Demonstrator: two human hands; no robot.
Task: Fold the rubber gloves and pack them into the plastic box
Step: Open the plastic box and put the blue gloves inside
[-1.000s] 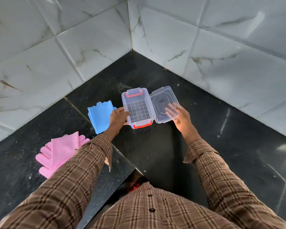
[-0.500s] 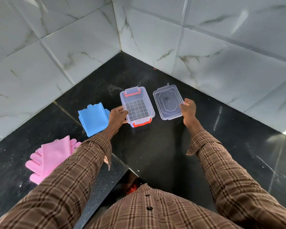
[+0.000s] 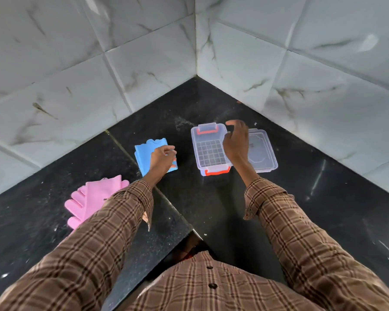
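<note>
**Blue glove under my left grip, box open near the desk's back corner**

My left hand (image 3: 161,159) presses down on the folded blue rubber glove (image 3: 145,153), fingers curled over its right edge; the glove is a flat, matte square with a scalloped cuff edge. My right hand (image 3: 235,145) hovers above the clear plastic box (image 3: 208,151), its grip loose and holding nothing. The box is a rounded rectangle with orange latches and a gridded bottom, empty inside. Its transparent lid (image 3: 262,151) lies flat just beside it, toward the right wall. The pink gloves (image 3: 92,199), smooth, fingers fanned, rest near the desk's left front edge, partly hidden by my plaid sleeve (image 3: 121,212). The desk (image 3: 211,209) is polished black speckled stone.
</note>
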